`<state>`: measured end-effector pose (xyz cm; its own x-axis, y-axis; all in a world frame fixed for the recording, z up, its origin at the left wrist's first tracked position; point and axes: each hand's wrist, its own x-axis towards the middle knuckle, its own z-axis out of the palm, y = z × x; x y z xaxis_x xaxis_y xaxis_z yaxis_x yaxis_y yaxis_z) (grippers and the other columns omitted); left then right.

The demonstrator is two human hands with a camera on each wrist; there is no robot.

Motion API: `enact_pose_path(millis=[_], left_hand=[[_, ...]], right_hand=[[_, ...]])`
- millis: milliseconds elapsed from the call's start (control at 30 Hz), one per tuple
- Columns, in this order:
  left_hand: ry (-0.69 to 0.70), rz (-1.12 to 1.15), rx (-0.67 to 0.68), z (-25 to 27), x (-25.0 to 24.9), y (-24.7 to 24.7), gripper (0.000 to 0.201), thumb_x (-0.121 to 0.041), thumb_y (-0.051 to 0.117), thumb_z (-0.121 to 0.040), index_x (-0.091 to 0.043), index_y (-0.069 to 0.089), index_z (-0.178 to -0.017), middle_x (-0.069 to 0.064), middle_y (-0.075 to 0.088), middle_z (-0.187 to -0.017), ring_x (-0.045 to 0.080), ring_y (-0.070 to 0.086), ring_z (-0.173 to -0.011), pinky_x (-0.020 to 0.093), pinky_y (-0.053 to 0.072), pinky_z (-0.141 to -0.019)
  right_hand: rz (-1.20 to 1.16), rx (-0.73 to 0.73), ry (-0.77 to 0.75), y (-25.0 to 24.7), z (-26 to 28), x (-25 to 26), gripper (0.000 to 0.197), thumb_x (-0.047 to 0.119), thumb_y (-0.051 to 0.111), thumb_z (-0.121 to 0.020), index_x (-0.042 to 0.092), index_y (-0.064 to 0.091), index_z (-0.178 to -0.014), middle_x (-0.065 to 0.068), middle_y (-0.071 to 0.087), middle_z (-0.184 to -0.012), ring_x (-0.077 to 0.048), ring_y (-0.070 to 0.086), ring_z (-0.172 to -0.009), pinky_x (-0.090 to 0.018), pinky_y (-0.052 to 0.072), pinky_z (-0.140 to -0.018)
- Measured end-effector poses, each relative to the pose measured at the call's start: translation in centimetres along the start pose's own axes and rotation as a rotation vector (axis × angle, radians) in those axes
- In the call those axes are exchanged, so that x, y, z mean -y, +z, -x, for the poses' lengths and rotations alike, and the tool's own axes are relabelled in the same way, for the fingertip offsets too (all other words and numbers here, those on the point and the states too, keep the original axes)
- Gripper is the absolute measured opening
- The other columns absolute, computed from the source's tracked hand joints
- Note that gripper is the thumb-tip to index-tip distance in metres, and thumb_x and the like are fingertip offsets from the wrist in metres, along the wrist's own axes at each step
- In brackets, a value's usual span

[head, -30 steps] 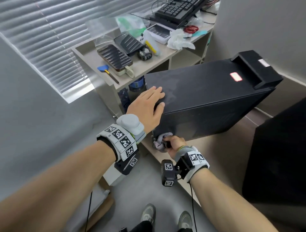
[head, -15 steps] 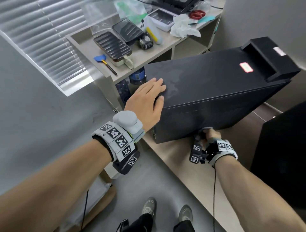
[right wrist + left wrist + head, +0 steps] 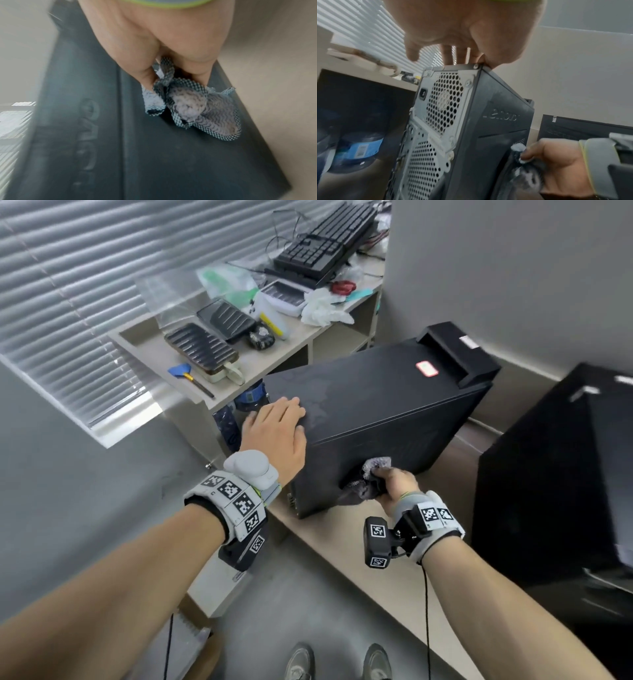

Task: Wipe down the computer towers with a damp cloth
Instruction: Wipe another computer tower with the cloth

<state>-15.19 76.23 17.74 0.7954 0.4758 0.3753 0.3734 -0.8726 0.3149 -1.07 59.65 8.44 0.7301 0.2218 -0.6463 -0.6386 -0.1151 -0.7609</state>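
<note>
A black computer tower (image 3: pixel 376 402) stands on a low wooden ledge (image 3: pixel 342 546); its perforated rear panel (image 3: pixel 440 121) shows in the left wrist view. My left hand (image 3: pixel 277 436) lies flat on the tower's top rear corner, fingers straight. Lower down, my right hand (image 3: pixel 394 487) grips a crumpled grey checked cloth (image 3: pixel 368 481) and presses it against the tower's side panel (image 3: pixel 154 148), near the rear. The cloth (image 3: pixel 192 106) bunches out below my right hand's fingers (image 3: pixel 144 75). A second black tower (image 3: pixel 561 484) stands to the right.
A beige desk (image 3: pixel 161 350) behind the tower carries two ribbed black trays, a blue scraper, a white rag, a keyboard and plastic bags. A water bottle (image 3: pixel 358 148) stands under the desk. Window blinds fill the left. My shoes (image 3: pixel 339 662) are on the grey floor.
My right hand with the cloth slid along the tower's side toward the front, then came back toward the rear corner. The left hand stayed on top of the tower.
</note>
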Motion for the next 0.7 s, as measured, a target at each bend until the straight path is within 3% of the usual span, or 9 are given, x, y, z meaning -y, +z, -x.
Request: enact_pose_path(millis=[100,133,200,300,400,433,500,600,700], left_hand=[[-0.045,-0.080,0.066,-0.8,-0.7,-0.5,0.025,-0.015,0.057,-0.081,-0.016,0.060,-0.106,0.001,0.061,-0.115,0.025,0.051,-0.117,0.051,0.018,-0.115],[-0.046,-0.081,0.085,-1.2,-1.2,-0.8,0.024,-0.015,0.058,-0.080,-0.015,0.059,-0.103,0.003,0.060,-0.112,0.027,0.051,-0.114,0.049,0.020,-0.113],[-0.021,-0.087,0.120,-1.7,-2.1,-1.2,0.025,-0.022,0.060,-0.082,-0.013,0.060,-0.105,0.006,0.059,-0.114,0.031,0.050,-0.114,0.045,0.031,-0.104],[0.051,-0.138,0.215,-1.9,-4.0,-1.6,0.042,-0.039,0.058,-0.088,-0.016,0.053,-0.123,0.005,0.050,-0.131,0.029,0.042,-0.125,0.041,0.034,-0.101],[0.055,-0.191,0.306,-2.1,-5.8,-1.2,0.064,-0.050,0.056,-0.089,-0.020,0.036,-0.141,0.004,0.034,-0.149,0.026,0.029,-0.138,0.041,0.027,-0.111],[0.035,-0.217,0.344,-2.1,-6.1,-1.0,0.070,-0.050,0.056,-0.089,-0.021,0.029,-0.146,0.004,0.028,-0.154,0.026,0.023,-0.142,0.042,0.023,-0.115],[-0.010,-0.257,0.412,-2.1,-6.4,-0.4,0.078,-0.046,0.059,-0.089,-0.021,0.018,-0.150,0.004,0.017,-0.158,0.026,0.012,-0.146,0.044,0.015,-0.119],[-0.032,-0.323,0.438,-2.2,-6.5,0.2,0.085,-0.029,0.064,-0.087,-0.019,0.010,-0.153,0.004,0.008,-0.161,0.025,0.004,-0.148,0.043,0.008,-0.121],[-0.001,-0.352,0.449,-2.4,-6.1,0.5,0.092,-0.019,0.068,-0.083,-0.019,0.009,-0.153,0.004,0.007,-0.161,0.025,0.004,-0.148,0.041,0.009,-0.121]], right_hand=[[0.068,-0.086,-0.178,-2.3,1.0,3.5,0.014,0.001,0.063,-0.073,0.013,0.062,-0.080,-0.018,0.065,-0.086,-0.031,0.065,-0.078,-0.048,0.055,-0.075],[0.107,-0.162,-0.266,-3.2,1.5,5.1,0.015,0.006,0.063,-0.068,0.017,0.061,-0.077,-0.016,0.066,-0.087,-0.030,0.066,-0.081,-0.047,0.056,-0.079],[0.131,-0.241,-0.397,-4.9,2.7,8.9,0.014,0.009,0.060,-0.065,0.018,0.058,-0.075,-0.010,0.064,-0.078,-0.029,0.066,-0.076,-0.040,0.058,-0.072],[0.193,-0.380,-0.546,-6.9,3.9,14.5,0.020,0.003,0.056,-0.078,0.015,0.061,-0.093,-0.007,0.063,-0.087,-0.028,0.064,-0.082,-0.035,0.056,-0.073],[0.323,-0.415,-0.611,-8.3,3.9,18.8,0.032,0.006,0.053,-0.087,0.010,0.057,-0.119,-0.007,0.061,-0.110,-0.021,0.058,-0.097,-0.010,0.044,-0.075],[0.371,-0.408,-0.610,-8.5,3.6,19.9,0.038,0.007,0.052,-0.088,0.009,0.053,-0.125,-0.009,0.060,-0.118,-0.022,0.056,-0.105,-0.010,0.039,-0.081],[0.454,-0.342,-0.579,-8.3,2.9,21.0,0.046,0.007,0.052,-0.086,0.009,0.051,-0.132,-0.011,0.058,-0.127,-0.024,0.053,-0.116,-0.021,0.036,-0.097],[0.543,-0.211,-0.541,-7.8,1.5,22.0,0.049,0.002,0.054,-0.078,0.014,0.060,-0.125,-0.008,0.060,-0.125,-0.024,0.056,-0.113,-0.029,0.042,-0.102],[0.553,-0.218,-0.534,-7.7,0.1,22.2,0.051,0.004,0.056,-0.074,0.017,0.062,-0.123,-0.008,0.061,-0.127,-0.027,0.056,-0.115,-0.036,0.044,-0.103]])
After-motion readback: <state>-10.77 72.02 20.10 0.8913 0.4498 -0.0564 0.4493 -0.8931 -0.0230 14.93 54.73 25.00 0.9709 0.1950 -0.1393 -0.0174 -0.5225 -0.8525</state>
